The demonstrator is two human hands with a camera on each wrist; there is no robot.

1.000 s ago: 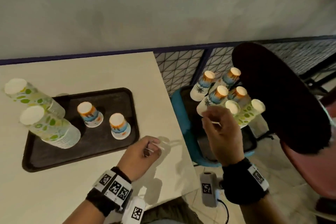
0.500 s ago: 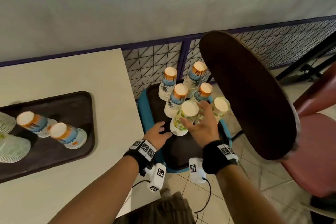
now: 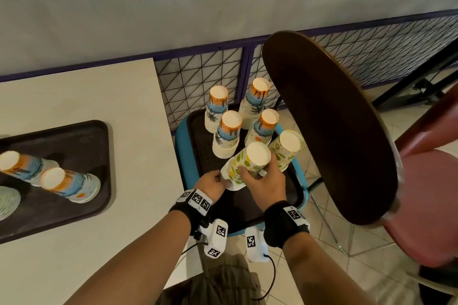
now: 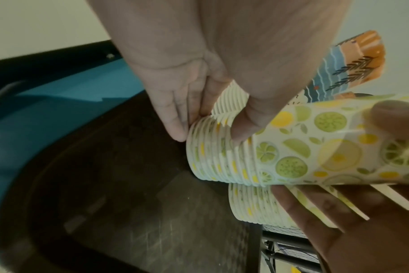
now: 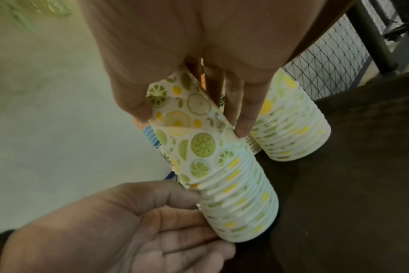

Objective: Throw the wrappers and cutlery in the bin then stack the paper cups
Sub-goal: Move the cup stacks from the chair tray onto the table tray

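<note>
Two hands meet on a tilted lemon-print cup stack (image 3: 244, 166) above the dark tray (image 3: 203, 141) on a blue stool (image 3: 179, 136) beside the table (image 3: 138, 156). The right hand (image 3: 264, 184) grips the stack's upper part, thumb and fingers curled round it; the left hand (image 3: 210, 184) pinches the rims at its wide end. Five more stacks stand upside down on that tray, among them a second lemon-print stack (image 3: 287, 150). Two beach-print cups (image 3: 49, 178) lie on the table's tray (image 3: 99, 146).
</note>
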